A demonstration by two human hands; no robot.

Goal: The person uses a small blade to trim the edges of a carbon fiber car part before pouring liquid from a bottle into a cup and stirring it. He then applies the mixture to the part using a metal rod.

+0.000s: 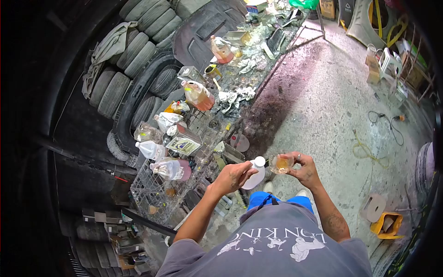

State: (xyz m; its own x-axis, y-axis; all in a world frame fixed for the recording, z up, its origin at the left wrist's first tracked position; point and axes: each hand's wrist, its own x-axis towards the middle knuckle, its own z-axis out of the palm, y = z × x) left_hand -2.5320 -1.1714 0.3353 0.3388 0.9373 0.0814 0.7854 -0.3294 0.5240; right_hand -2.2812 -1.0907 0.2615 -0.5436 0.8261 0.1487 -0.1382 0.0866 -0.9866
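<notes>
My left hand [233, 177] is closed around the upper part of a translucent plastic bottle [255, 179] with a white cap, held upright in front of my body. Beside it, my right hand [303, 171] grips a small clear cup [280, 164] with amber liquid inside. The cup is close to the bottle's cap, a little to its right. Both are held out above the floor, next to the edge of a cluttered metal-mesh table [154, 196].
Jugs of pinkish liquid [177, 170], a metal can [184, 141] and crumpled rags [235, 98] crowd the table on my left. Stacked tires [138, 53] stand behind it. To the right, a yellow cord [367, 150] and a yellow stool [386, 226] lie on the concrete floor.
</notes>
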